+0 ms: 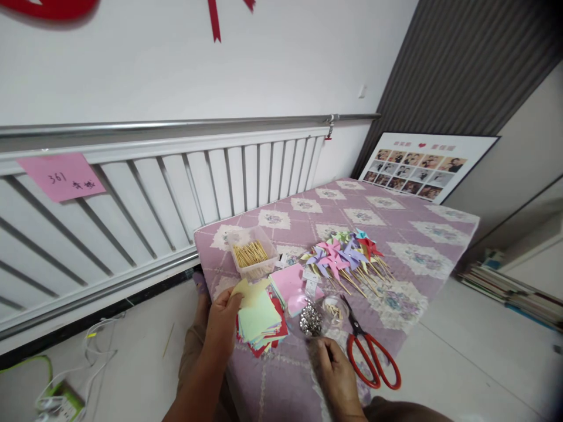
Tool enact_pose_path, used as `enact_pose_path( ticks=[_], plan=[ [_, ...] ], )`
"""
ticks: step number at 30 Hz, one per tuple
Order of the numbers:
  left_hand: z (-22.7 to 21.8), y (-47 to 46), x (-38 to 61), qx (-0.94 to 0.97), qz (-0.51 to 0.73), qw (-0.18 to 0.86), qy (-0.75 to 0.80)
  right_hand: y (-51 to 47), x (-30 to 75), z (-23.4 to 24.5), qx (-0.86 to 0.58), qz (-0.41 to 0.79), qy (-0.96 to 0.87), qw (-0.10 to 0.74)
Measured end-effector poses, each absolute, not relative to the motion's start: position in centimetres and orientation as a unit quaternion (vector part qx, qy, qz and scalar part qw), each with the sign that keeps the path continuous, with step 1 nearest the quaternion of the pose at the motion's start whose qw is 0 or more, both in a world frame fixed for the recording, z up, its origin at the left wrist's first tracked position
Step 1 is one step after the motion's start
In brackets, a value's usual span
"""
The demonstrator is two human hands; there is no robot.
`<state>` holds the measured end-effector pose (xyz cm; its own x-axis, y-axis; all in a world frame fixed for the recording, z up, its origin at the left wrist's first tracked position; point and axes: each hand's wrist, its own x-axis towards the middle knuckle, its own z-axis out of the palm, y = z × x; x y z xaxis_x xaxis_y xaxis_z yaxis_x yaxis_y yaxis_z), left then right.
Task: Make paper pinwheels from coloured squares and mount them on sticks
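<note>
My left hand (224, 319) pinches the corner of a yellow paper square (254, 292) above a stack of coloured paper squares (260, 323), a pale green one on top. My right hand (336, 372) is curled closed by the table's near side; anything between its fingers is too small or hidden to name. Just beyond it sits a clear dish of shiny metal pins (311, 319). Beside that stands a small round container with short pale pieces (335, 312). Scissors with red handles (373, 357) lie right of my right hand, their blades pointing away.
A clear plastic box of thin wooden sticks (251, 258) stands behind the paper stack. Finished paper pinwheels on sticks (341, 258) lie in a pile farther right. Pink paper (288, 282) lies between. A photo board (424, 167) leans at the table's far end; a radiator (246, 173) runs along the wall.
</note>
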<state>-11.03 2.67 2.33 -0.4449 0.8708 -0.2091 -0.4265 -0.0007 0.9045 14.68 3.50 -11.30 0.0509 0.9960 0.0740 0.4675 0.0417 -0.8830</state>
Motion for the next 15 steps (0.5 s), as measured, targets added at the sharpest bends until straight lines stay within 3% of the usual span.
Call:
enact_pose_path(
  ticks=[5,10,15],
  plan=[
    [4.1,1.9,-9.1,0.114,0.721,0.571,0.376,3.5,14.9,-10.9,-0.592,0.362,-0.564,0.447],
    [5.2,1.0,-7.7,0.075,0.712,0.606,0.347,3.1,15.2,-10.5,-0.602,0.379,-0.520,0.473],
    [5.7,0.0,-6.4,0.081,0.685,0.643,0.334,1.7,13.4,-6.4,-0.538,0.532,-0.420,0.501]
  ],
)
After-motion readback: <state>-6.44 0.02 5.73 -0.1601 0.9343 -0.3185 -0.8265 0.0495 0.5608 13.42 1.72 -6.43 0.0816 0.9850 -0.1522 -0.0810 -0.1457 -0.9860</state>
